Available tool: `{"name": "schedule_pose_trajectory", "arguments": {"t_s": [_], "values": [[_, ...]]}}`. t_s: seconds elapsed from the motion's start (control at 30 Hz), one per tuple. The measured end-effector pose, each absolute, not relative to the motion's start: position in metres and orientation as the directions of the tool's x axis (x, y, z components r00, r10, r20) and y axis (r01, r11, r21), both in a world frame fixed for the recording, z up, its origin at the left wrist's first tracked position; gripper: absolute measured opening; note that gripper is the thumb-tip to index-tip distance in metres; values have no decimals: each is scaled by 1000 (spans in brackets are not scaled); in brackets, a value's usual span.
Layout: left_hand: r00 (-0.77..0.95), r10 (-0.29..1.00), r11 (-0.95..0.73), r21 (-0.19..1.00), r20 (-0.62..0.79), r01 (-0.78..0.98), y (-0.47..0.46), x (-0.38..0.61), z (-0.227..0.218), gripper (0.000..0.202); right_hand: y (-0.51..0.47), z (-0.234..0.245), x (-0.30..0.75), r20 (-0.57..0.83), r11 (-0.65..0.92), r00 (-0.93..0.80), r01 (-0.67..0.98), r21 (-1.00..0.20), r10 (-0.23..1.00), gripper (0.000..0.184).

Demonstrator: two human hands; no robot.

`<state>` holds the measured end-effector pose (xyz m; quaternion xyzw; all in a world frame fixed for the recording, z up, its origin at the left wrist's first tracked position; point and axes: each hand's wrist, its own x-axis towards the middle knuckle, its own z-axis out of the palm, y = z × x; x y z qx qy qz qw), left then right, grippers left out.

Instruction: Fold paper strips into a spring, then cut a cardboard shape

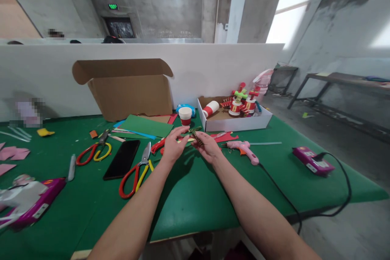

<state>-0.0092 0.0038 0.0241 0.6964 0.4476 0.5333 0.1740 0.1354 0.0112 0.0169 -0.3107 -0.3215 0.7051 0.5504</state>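
Observation:
My right hand (207,147) is closed on a dark, yellowish-striped coil (198,139), pinched between thumb and fingers. Facing it, my left hand (174,145) has its thumb and fingers apart, with the tips close to the coil. A second striped coil (195,129) shows just beyond the fingertips; whether the left hand touches it I cannot tell. Behind the hands stands a red and white paper cup (185,116). Red-handled scissors (158,145) lie partly hidden behind my left hand. Red paper pieces (224,136) lie beyond my right hand.
To the right lie a pink glue gun (243,148) with a cord and a purple box (313,161). A white carton (237,124) holds decorated cups. Leftward are shears (137,174), a phone (122,160), scissors (95,150), green paper (146,126) and a cardboard box (131,95).

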Motion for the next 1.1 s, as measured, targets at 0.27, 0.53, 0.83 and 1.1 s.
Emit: {"name": "schedule_pose_trajectory", "arguments": {"t_s": [0.27, 0.53, 0.83, 1.1], "values": [[332, 881, -461, 766, 336, 448, 5, -27, 31, 25, 11, 10, 137, -140, -262, -342, -343, -902, 929, 31], [280, 907, -413, 788, 313, 457, 9, -29, 26, 18, 13, 8, 140, -130, -232, -353, -263, -936, 927, 29], [-323, 853, -183, 814, 411, 552, 18, -45, 29, 20, 18, 11, 141, 306, 284, 178, 139, -949, 935, 11], [-289, 799, -190, 678, 527, 710, 34, -48, 26, 17, -9, -3, 107, 310, 464, -402, 375, -803, 862, 14]]}}
